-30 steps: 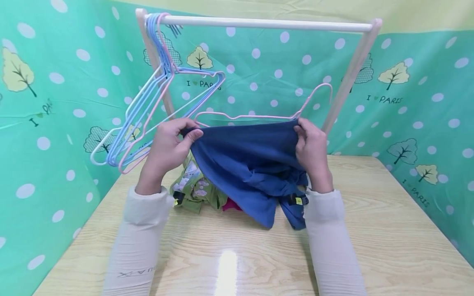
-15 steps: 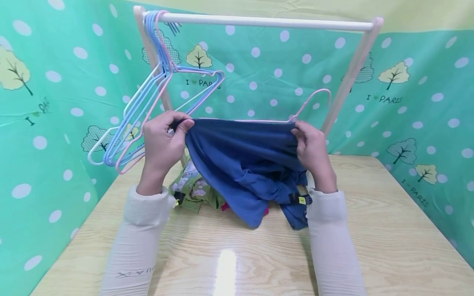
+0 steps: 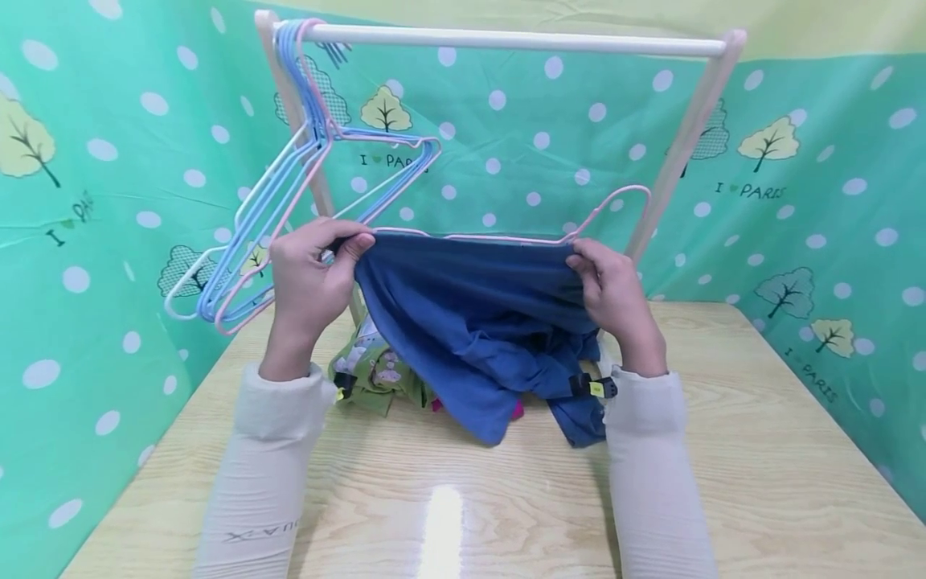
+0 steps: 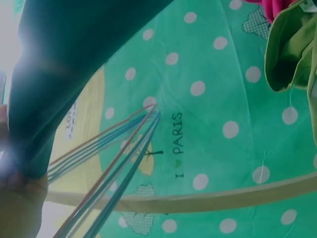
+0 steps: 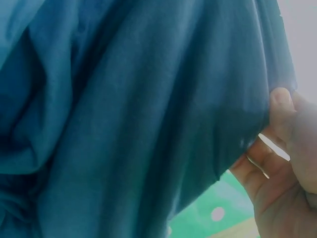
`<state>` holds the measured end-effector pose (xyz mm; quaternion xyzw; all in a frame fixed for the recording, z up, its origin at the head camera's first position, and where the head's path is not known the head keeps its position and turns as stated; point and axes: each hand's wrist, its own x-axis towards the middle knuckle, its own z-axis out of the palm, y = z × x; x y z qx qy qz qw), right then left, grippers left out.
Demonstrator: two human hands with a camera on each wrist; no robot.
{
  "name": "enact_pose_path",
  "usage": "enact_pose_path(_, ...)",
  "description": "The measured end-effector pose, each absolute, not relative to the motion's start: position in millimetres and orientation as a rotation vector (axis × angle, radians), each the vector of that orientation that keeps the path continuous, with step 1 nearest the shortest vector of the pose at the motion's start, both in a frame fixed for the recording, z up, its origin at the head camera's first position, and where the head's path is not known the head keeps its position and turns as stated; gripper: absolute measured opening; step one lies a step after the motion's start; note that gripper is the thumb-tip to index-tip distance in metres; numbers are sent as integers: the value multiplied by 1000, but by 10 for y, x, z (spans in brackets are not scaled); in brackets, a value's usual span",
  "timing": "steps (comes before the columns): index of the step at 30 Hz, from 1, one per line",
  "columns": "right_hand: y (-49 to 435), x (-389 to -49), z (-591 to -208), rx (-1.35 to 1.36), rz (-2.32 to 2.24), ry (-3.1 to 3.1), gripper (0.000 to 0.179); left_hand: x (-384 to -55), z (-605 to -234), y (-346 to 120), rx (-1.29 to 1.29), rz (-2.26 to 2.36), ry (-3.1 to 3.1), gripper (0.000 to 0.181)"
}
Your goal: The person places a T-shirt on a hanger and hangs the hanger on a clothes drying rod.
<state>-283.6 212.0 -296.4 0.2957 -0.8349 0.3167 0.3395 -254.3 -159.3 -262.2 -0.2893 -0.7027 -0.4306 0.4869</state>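
A dark blue garment [image 3: 463, 297] is stretched between both hands in the head view, its top edge running nearly level. My left hand [image 3: 307, 277] pinches its upper left corner between thumb and fingers. At the upper right, my right hand [image 3: 615, 297] pinches the edge; the right wrist view shows the thumb and fingers on the blue cloth [image 5: 148, 124]. A pink hanger [image 3: 506, 238] lies along the top edge, most of it behind or inside the cloth. Its hook [image 3: 615, 193] sticks out to the upper right. The garment's lower part droops in folds toward the table.
A rack with a white rail [image 3: 506, 40] stands behind the hands. Several blue, white and pink hangers [image 3: 289, 185] hang at its left end, close to the left hand. Under the garment lie green patterned clothes [image 3: 376, 374] and a magenta piece [image 3: 517, 411] on the wooden table [image 3: 506, 515].
The left hand has moved left and slightly up, pulling the garment's edge wider. The pink hanger has sunk toward the cloth's top edge and its hook has tilted lower. The right hand has shifted slightly right.
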Motion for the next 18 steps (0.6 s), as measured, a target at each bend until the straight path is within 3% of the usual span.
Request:
enact_pose_path(7, 2131, -2777, -2894, 815, 813, -2200, 10, -2544, -2623, -1570, -664, -1027, -1652, 4)
enact_pose_path(11, 2155, -2771, -2891, 825, 807, -2216, 15, -2517, -2609, -1604, -703, -942, -1740, 4)
enact_pose_path(18, 2176, -2785, -2901, 822, 823, -2205, 8, -2481, -2607, -1658, -812, -819, -1896, 8)
